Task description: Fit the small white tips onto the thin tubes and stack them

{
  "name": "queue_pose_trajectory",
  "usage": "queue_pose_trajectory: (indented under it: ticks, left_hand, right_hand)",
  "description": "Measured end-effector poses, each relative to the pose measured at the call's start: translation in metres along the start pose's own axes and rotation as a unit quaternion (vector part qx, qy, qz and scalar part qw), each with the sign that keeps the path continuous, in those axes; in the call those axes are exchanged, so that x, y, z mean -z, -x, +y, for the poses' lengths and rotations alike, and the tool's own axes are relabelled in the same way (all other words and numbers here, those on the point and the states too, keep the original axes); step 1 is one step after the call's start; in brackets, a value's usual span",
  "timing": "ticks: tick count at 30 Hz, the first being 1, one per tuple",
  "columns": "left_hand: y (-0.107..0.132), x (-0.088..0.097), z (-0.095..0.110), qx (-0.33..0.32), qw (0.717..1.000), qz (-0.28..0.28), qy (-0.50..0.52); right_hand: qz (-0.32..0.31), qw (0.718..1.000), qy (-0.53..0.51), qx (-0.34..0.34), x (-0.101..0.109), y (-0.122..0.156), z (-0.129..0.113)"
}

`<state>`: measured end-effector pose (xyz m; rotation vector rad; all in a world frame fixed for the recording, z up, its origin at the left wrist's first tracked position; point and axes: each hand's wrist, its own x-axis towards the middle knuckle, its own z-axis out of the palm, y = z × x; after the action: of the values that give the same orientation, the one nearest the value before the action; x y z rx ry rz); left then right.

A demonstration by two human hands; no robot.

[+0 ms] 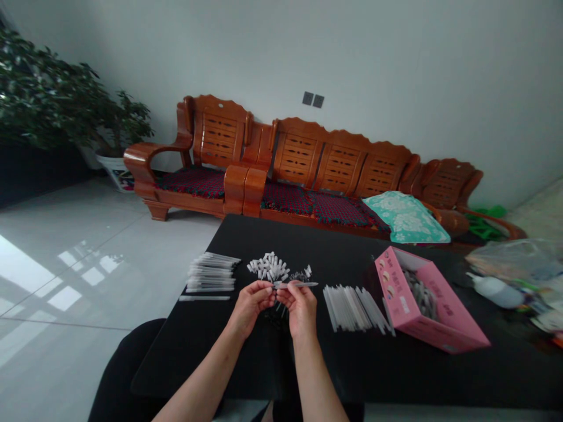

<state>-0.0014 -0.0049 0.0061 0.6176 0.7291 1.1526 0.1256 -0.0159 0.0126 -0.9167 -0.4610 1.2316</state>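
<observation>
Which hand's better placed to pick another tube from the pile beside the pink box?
Probably the right hand: the pile of tubes lies just to its right, near the pink box. The left hand would have to cross over it. Both pinch one thin tube.

Slim whitish tube (307, 284), horizontal, aloft

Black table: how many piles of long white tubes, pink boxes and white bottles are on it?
Piles of long white tubes: 2, left and right
Pink box: 1
White bottle: 1
Total: 4
</observation>
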Motion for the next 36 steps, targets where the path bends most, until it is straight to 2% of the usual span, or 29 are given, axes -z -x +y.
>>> queue_pose_trajectory:
  ticks: [16,24,29,36]
  left_hand:
    - [0.0014,-0.0015,0.0027,-0.048,0.993,0.013,-0.109]
    - [-0.0012,0.0005,-0.0014,-0.056,0.992,0.005,-0.109]
    - [-0.0046,0.0017,-0.0024,-0.039,0.994,0.018,-0.099]
    - [-0.0083,0.0047,-0.0047,-0.044,0.980,0.034,-0.193]
  right_hand:
    - [0.002,1.000,0.017,0.005,0.0039,0.0002,0.0020]
    - [0.000,1.000,0.027,0.012,0.0033,-0.0002,0.0026]
    - [-0.006,0.999,0.028,0.019,0.0026,-0.0031,0.0026]
    - [-0.006,0.999,0.036,0.018,0.0032,-0.0028,0.0055]
